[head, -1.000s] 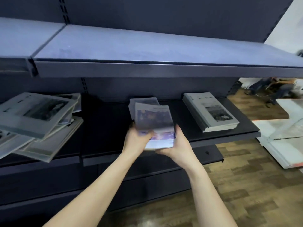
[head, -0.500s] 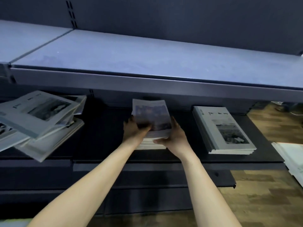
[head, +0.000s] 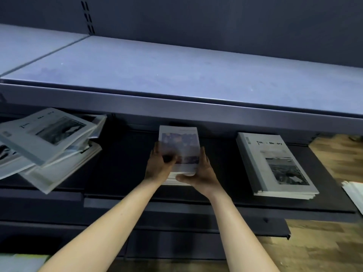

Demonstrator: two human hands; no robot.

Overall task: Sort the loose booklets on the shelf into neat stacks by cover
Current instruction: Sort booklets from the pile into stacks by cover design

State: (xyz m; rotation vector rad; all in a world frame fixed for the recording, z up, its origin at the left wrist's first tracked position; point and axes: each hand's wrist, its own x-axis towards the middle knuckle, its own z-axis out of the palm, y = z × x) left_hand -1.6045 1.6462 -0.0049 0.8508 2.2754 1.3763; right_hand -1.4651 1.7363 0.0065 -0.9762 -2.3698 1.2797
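In the middle of the dark lower shelf point(head: 125, 163) lies a stack of small booklets with a purple picture cover point(head: 179, 146). My left hand point(head: 158, 165) grips the stack's left side, thumb on the cover. My right hand point(head: 200, 173) grips its right front corner. To the right a neat stack of larger white booklets with a landscape photo point(head: 275, 163) lies flat. At the left a loose, tilted heap of the same white booklets point(head: 49, 142) hangs over the shelf's front edge.
A grey upper shelf point(head: 176, 69) juts out above the booklets and hides the back of the lower shelf. Wooden floor point(head: 322, 248) shows at the right, with white papers point(head: 353, 191) at the right edge. Another dark shelf edge point(head: 176, 228) lies below.
Both hands have pushed the purple-cover booklets farther back and down onto the small stack on the shelf. The view has shifted closer and to the left.
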